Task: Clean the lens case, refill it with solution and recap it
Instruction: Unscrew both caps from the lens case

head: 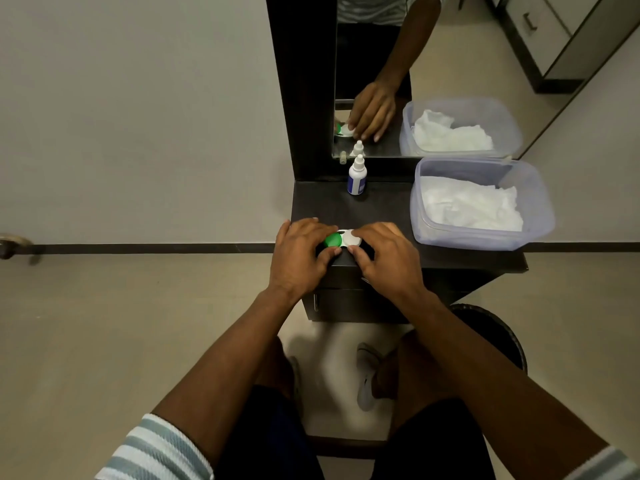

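A contact lens case lies near the front edge of a dark shelf (388, 209). Its left cap is green (333, 240) and its right cap is white (353, 239). My left hand (301, 258) curls around the green cap, thumb and fingers touching its rim. My right hand (384, 259) grips the white cap the same way. Both caps sit on the case. A small white solution bottle (357, 176) with a blue label stands upright at the back of the shelf, capped, apart from both hands.
A translucent plastic tub (540, 216) holding crumpled white tissue (471, 207) sits on the right of the shelf. A mirror (450, 64) rises behind the shelf. A dark round bin (498, 327) stands on the floor to the lower right. A drawer front is below the shelf.
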